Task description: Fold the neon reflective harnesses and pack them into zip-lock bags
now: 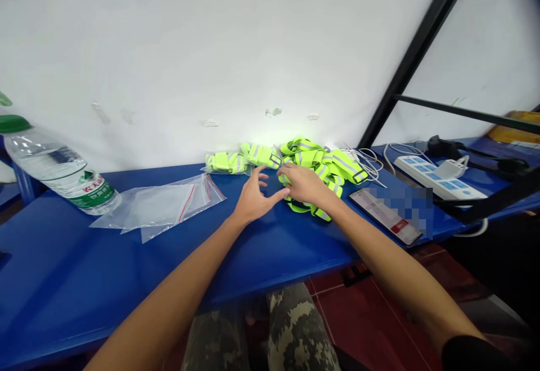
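Note:
A heap of neon yellow reflective bands (324, 163) lies on the blue table (63, 281) against the white wall. My right hand (304, 184) rests on the heap's near left edge, fingers curled onto one band. My left hand (255, 197) hovers just beside it with fingers spread, nothing in it, its thumb reaching toward the right hand. Two packed bands in clear bags (240, 160) lie left of the heap. A stack of empty clear zip bags (162, 205) with red seal lines lies farther left.
A plastic water bottle (63, 174) with a green label lies tilted at the far left. A phone (386, 213) lies right of the heap, then white cables (369, 163), a white power strip (439, 177) and a black metal frame (422, 39).

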Action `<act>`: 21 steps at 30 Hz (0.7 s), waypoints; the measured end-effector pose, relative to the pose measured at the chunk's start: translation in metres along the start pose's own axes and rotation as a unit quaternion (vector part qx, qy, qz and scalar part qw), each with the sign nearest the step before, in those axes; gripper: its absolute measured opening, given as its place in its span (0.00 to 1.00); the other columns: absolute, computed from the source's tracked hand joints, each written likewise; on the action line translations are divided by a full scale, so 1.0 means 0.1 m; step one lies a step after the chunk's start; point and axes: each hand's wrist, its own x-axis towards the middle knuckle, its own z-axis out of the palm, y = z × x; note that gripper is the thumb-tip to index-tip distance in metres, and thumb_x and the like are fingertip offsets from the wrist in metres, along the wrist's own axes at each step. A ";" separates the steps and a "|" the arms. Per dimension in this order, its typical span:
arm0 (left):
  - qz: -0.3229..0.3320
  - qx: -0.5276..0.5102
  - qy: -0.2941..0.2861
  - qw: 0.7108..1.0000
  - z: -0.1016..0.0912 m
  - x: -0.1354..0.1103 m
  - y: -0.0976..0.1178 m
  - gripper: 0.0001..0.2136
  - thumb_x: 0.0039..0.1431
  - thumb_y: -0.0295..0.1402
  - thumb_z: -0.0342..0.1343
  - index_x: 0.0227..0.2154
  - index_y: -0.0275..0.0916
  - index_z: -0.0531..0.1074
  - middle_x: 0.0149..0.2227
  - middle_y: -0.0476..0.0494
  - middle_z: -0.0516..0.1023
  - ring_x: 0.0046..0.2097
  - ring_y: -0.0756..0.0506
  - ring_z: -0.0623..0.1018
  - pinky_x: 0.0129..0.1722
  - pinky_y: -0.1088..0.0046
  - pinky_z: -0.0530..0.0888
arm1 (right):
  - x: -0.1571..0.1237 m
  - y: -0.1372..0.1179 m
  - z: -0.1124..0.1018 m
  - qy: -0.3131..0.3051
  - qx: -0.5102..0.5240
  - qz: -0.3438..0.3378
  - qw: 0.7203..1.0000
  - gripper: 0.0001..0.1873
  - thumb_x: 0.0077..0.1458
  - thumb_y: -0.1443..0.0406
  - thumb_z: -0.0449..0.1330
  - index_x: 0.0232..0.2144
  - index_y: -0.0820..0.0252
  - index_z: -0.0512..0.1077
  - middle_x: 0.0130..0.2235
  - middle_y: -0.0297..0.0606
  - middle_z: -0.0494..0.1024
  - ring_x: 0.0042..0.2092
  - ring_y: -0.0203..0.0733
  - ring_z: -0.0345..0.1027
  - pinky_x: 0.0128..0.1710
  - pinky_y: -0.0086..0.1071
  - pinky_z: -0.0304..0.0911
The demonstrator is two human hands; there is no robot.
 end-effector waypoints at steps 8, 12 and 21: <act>-0.071 -0.242 -0.076 0.965 -0.12 0.14 -0.17 0.42 0.41 0.38 0.72 0.59 0.38 0.60 0.52 0.33 0.76 0.46 0.39 0.80 0.46 0.60 0.77 | 0.30 -0.04 0.24 0.240 0.510 0.104 0.819 0.18 0.50 0.53 0.65 0.39 0.59 0.74 0.41 0.42 0.80 0.45 0.46 0.74 0.46 0.41 0.70; -0.052 -0.157 0.044 0.985 -0.18 0.24 -0.25 0.27 0.45 0.35 0.68 0.49 0.36 0.70 0.48 0.37 0.78 0.48 0.39 0.79 0.52 0.57 0.74 | 0.15 0.04 0.22 0.078 0.467 0.071 0.878 0.36 0.37 0.56 0.74 0.50 0.57 0.72 0.49 0.44 0.78 0.51 0.50 0.72 0.52 0.45 0.67; -0.048 -0.023 0.356 0.933 -0.43 0.25 -0.01 0.21 0.55 0.38 0.62 0.49 0.40 0.62 0.48 0.38 0.76 0.52 0.39 0.76 0.54 0.61 0.71 | 0.15 0.16 0.16 0.257 0.308 0.114 0.909 0.12 0.50 0.56 0.63 0.32 0.58 0.72 0.31 0.36 0.76 0.34 0.44 0.69 0.35 0.38 0.66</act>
